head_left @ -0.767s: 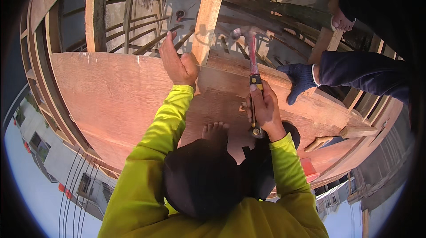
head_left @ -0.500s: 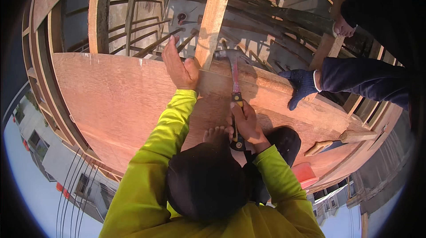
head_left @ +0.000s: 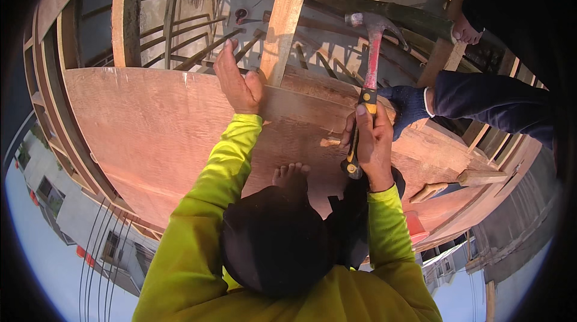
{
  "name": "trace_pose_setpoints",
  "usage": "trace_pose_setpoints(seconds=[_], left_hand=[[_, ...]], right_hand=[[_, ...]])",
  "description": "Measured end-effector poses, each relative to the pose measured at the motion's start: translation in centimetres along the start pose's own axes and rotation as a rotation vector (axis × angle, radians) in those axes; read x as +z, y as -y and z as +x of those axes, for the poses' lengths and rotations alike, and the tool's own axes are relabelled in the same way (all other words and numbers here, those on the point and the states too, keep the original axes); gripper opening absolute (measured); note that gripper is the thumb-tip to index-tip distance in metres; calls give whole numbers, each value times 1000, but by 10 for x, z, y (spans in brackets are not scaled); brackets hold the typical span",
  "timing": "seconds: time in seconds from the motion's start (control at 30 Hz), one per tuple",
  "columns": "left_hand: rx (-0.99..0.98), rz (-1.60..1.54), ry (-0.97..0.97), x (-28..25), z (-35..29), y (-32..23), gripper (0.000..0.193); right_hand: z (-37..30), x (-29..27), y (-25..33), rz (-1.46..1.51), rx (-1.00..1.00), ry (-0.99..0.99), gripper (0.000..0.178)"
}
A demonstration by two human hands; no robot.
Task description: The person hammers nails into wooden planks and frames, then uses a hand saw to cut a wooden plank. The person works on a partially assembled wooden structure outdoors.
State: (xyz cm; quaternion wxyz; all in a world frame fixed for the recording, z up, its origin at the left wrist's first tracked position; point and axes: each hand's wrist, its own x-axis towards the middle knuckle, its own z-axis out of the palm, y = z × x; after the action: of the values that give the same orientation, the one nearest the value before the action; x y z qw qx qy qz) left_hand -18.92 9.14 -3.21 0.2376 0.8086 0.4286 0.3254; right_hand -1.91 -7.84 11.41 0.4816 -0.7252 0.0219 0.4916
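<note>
The right hand (head_left: 374, 145) is clenching the hammer (head_left: 372, 63) by its handle, holding it higher and farther right than a moment ago; its head is jutting beyond the grip. Just past the grip, a co-worker's gloved hand (head_left: 407, 104) is resting. Well left, the left hand (head_left: 237, 86) is staying unclenched beside the timber upright (head_left: 288, 12).

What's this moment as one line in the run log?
left hand: open, beside wooden beam | right hand: gripping hammer by handle | co-worker's gloved hand: right of hammer handle
</note>
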Motion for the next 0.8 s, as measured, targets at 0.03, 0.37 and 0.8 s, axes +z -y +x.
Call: trace_pose_setpoints(seconds=[0.03, 0.37, 0.8], left_hand=[[-16, -14, 10, -1, -1, -3, 62], [-45, 14, 35, -2, -11, -2, 64], [-83, -18, 14, -4, -11, -13, 65]], right_hand=[[9, -5, 5, 72, -111, -104, 18], [11, -9, 3, 171, 46, -47, 19], [5, 9, -17, 171, 43, -64, 21]])
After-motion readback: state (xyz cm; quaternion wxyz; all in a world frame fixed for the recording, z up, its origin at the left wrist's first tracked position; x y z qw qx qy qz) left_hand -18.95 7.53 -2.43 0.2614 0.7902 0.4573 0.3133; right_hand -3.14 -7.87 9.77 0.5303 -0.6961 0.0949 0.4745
